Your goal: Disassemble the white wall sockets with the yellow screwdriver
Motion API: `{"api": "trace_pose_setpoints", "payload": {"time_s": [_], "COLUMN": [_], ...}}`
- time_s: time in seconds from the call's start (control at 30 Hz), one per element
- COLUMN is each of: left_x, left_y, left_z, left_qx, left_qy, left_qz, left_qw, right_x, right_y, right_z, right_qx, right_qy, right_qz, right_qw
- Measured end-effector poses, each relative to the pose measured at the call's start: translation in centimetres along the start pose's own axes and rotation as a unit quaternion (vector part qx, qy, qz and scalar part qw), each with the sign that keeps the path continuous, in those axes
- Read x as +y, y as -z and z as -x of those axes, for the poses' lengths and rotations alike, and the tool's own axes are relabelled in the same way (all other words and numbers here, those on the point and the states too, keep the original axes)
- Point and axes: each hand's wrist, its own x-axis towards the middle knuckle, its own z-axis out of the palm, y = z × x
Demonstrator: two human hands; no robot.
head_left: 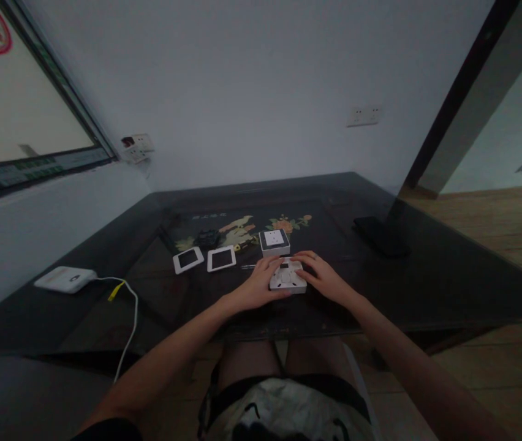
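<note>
Black flower-painted tabletop [431, 288] beneath the held white device [287, 279] adjoins pale walls [252, 98].

A shallow, white, squarish piece [288, 277] sits flat on the dark tabletop [445, 282], toward five o'clock from the middle of the view. Its upper face bears a small dark rectangle [283, 266] near eleven o'clock and short dark marks [280, 285] around five and seven; its nine and three o'clock edges are partly covered.

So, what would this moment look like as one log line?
left hand: on device | right hand: on device | beyond device: box | left of device: two frames
</note>
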Motion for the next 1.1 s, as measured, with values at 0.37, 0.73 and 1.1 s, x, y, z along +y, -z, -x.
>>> {"api": "trace_pose_setpoints", "payload": {"time_s": [0.37,0.73,1.1], "left_x": [-3.1,-12.8,-22.8], "left_y": [4.1,14.9,16.9], "left_z": [7.8,9.2,4.2], "left_qx": [0.079,0.278,0.295], "left_qy": [0.136,0.244,0.453], "left_qz": [-0.082,-0.190,-0.225], "left_qw": [0.984,0.909,0.810], "right_x": [-1.2,-1.0,-1.1], "right_y": [0.2,0.2,0.2], "right_z": [0.1,0.0,0.0], "right_qx": [-0.055,-0.065,-0.068], "right_qy": [0.003,0.002,-0.005], "right_qz": [-0.056,-0.008,-0.004], "right_qw": [0.997,0.998,0.998]}}
